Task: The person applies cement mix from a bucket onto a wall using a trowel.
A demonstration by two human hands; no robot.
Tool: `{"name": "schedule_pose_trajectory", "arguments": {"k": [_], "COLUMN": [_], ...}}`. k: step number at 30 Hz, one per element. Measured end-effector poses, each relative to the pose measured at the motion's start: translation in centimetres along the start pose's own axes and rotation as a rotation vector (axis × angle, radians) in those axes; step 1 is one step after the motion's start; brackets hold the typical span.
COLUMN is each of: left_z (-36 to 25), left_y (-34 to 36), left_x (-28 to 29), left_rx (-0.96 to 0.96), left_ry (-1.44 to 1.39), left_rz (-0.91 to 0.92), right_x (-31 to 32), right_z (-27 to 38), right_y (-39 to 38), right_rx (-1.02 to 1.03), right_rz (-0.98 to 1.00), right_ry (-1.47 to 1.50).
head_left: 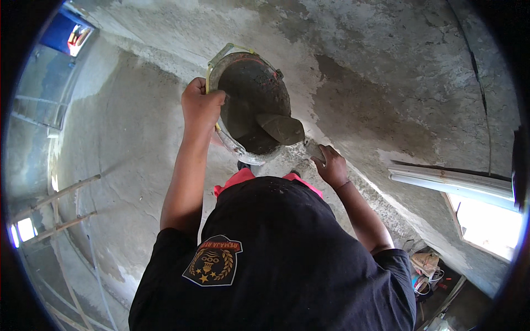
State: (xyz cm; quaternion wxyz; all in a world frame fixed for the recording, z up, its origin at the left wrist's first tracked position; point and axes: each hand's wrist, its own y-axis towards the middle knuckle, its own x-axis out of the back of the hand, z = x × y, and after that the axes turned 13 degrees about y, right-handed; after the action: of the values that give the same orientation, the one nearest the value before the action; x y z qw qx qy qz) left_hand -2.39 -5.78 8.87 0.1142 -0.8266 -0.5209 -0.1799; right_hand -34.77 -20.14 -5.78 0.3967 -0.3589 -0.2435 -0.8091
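A black shirt (309,243) partly hides pink cloth (236,180), bucket (253,159) ahead, poles (72,191) left.

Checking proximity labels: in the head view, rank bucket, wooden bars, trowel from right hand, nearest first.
1. Trowel: gripped in the right hand.
2. Bucket: just left of that hand.
3. Wooden bars: toward the far left edge.

Round grey-smeared bucket (253,159), open-topped, grey-coated trowel (282,130) over its rim

The trowel (288,131) is grey, the shirt (298,254) black.
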Motion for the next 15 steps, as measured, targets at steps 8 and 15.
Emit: {"name": "schedule_pose_trajectory", "arguments": {"k": [8, 15], "left_z": [-1.4, -0.4], "left_y": [-0.6, -0.6], "left_x": [0.9, 0.5], "left_rx": [-0.015, -0.034], "left_ry": [-0.018, -0.180], "left_rz": [0.018, 0.011], "right_x": [0.6, 0.2], "right_z": [2.0, 3.1], "right_y": [-1.4, -1.8], "right_rx": [-0.020, -0.115], "right_rz": [-0.052, -0.074], "right_ry": [0.020, -0.056]}}
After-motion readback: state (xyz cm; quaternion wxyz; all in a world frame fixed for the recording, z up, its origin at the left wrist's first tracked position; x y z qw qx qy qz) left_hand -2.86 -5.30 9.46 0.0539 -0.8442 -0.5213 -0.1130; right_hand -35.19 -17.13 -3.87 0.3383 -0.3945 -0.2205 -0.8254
